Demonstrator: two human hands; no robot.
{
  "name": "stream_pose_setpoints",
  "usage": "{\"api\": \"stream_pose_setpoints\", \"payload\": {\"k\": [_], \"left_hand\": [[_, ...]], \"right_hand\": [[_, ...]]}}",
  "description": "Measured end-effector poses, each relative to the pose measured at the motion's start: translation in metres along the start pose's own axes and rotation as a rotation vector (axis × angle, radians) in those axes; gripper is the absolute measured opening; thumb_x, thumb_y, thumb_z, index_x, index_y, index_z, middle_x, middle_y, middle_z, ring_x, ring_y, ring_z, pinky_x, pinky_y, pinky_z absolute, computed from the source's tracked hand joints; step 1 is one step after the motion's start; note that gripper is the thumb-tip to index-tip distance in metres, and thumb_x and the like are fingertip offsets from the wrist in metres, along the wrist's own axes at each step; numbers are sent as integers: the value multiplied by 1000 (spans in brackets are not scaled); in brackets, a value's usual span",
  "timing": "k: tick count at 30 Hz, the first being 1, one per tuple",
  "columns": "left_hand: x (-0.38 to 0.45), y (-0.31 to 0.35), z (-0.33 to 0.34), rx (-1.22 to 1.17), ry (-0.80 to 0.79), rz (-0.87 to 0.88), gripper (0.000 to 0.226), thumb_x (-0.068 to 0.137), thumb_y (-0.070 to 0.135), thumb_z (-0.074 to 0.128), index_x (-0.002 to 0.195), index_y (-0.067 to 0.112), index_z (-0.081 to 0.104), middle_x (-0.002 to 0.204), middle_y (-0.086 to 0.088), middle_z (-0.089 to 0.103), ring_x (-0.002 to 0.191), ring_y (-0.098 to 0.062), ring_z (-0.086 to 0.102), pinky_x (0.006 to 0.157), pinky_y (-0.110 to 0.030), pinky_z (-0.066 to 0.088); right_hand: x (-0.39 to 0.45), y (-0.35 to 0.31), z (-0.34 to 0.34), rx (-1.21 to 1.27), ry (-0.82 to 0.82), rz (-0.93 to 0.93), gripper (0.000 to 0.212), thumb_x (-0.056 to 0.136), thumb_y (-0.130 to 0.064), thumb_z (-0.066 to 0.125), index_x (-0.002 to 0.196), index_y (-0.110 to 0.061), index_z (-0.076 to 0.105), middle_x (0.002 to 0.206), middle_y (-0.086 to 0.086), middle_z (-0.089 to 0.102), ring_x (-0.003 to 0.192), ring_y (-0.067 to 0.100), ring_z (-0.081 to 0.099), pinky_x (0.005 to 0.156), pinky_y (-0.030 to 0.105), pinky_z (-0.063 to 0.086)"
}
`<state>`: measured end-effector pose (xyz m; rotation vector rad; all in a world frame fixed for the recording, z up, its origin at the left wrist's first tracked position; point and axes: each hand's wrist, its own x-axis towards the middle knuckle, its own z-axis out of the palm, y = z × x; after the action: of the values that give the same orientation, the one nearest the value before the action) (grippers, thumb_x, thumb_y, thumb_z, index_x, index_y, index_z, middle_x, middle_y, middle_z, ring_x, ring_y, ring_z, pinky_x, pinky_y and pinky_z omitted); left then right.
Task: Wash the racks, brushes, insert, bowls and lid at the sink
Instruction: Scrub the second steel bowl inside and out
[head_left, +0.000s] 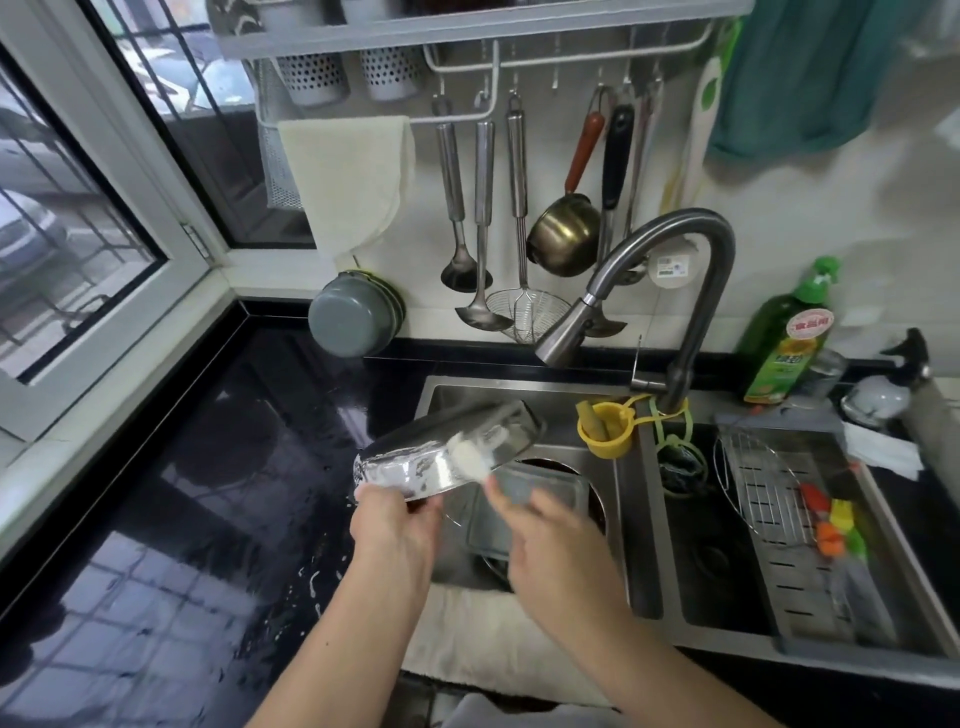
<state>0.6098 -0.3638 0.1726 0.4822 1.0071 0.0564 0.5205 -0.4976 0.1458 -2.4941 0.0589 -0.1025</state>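
My left hand (392, 525) grips the near rim of a soapy steel bowl (441, 452), tilted above the left sink basin (618, 499). My right hand (550, 540) holds a white foamy brush (470, 457) against the bowl's outer wall. Under the bowl, a clear square lid (524, 504) lies on dark dishes in the basin. A round wire rack (763, 488) and several coloured silicone brushes (831, 525) rest in the drain tray (810, 582) over the right basin.
The faucet (670, 270) arches over the sink divider, with a yellow holder (608, 431) hanging below it. A green soap bottle (789, 338) stands at the back right. Grey bowls (353, 317) lean against the wall. The black counter (208, 493) to the left is wet.
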Motion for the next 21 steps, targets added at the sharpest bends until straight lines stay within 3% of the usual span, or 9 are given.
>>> {"api": "stream_pose_setpoints", "payload": {"k": [2,5,8,9,12,15,17,19,21], "left_hand": [[2,2,-1,3,46,3,28,108,5,37,118,4,63,111,-19,70,89,-37,71,44,-48,58],[-2,7,-1,29,80,42,31,112,13,29,125,10,57,108,-12,65,90,-36,70,57,-57,59],[-10,12,4,76,110,83,40,115,15,26,149,18,47,110,-5,56,109,-33,66,83,-60,57],[-9,11,4,92,108,82,41,115,20,27,150,16,46,111,-7,58,106,-33,66,85,-61,56],[-4,8,3,79,127,61,46,114,37,28,144,13,54,109,-13,65,100,-36,68,76,-66,56],[-7,13,0,89,178,95,41,115,25,26,147,16,50,106,-6,61,106,-33,66,64,-57,55],[-10,14,-1,126,163,102,43,115,26,27,152,15,45,120,-7,62,113,-34,66,67,-58,58],[-14,9,-4,180,135,98,47,114,33,27,155,14,40,145,-11,56,121,-37,64,88,-63,57],[-16,6,-8,194,120,123,48,114,33,26,156,13,39,150,-12,52,124,-37,62,95,-60,55]], "right_hand": [[-2,5,6,11,54,-45,66,101,-18,50,148,-52,18,91,-15,46,72,8,49,62,32,53],[12,28,0,47,143,80,62,100,-14,52,149,-47,31,90,-15,49,74,6,49,63,32,53],[-11,11,5,-8,29,-104,62,96,-14,57,149,-41,40,81,-15,40,59,7,41,49,30,47],[-13,10,7,-21,33,-142,62,95,-15,58,149,-42,41,80,-16,39,57,7,39,48,29,46],[7,25,3,21,163,32,60,100,-15,54,148,-45,33,87,-17,47,69,5,47,60,26,51],[-7,16,2,34,63,-67,63,99,-17,55,149,-44,27,87,-15,46,67,8,48,59,26,50],[-15,15,1,29,22,-134,63,100,-18,54,148,-47,26,84,-15,45,63,8,47,55,23,48],[3,32,-4,59,142,9,59,100,-16,54,147,-47,33,83,-17,47,63,6,49,54,20,48],[14,39,-8,122,178,99,56,100,-13,55,146,-43,40,84,-17,48,68,5,51,57,18,46]]}}
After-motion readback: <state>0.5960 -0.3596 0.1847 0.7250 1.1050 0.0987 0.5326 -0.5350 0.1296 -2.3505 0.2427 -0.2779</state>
